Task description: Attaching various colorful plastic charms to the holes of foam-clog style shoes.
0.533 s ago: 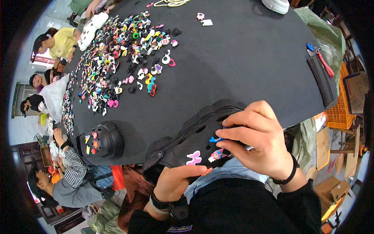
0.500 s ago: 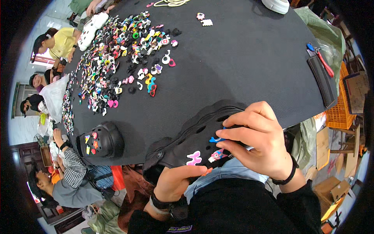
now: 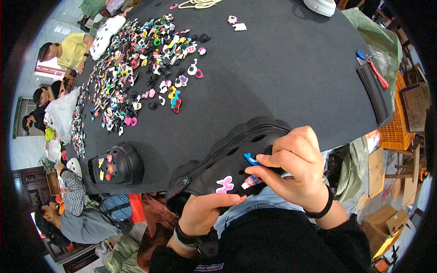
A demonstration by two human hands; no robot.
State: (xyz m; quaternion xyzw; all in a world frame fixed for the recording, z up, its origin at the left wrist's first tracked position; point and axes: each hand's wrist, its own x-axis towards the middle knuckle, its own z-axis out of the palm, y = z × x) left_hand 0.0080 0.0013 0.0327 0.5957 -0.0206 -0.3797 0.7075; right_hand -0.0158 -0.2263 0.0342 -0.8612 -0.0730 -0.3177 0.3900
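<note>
A large black clog point(image 3: 241, 139) with holes in its upper is tilted at the table's near edge, in front of my body. My left hand point(image 3: 205, 211) grips its near side, the thumb lying along the upper and the other fingers mostly hidden. Between the thumb and forefinger of my right hand point(image 3: 296, 166) is a blue shoe charm point(image 3: 250, 159), curved and set against the clog's upper. Whether it sits in a hole I cannot tell. A pink balloon-dog-like charm point(image 3: 224, 184) and a pink-and-white character charm point(image 3: 251, 182) are on the same upper.
Many loose charms point(image 3: 123, 73) lie heaped on the dark table point(image 3: 282, 77). A second black clog point(image 3: 123, 164) with several charms stands to the left. White clogs point(image 3: 107, 36) are at the far edge. A black case point(image 3: 374, 93) lies on the right. People sit along the left.
My right hand's fingers have drawn together and shifted slightly down, showing more of the blue charm. My left hand keeps hold of the clog almost unmoved.
</note>
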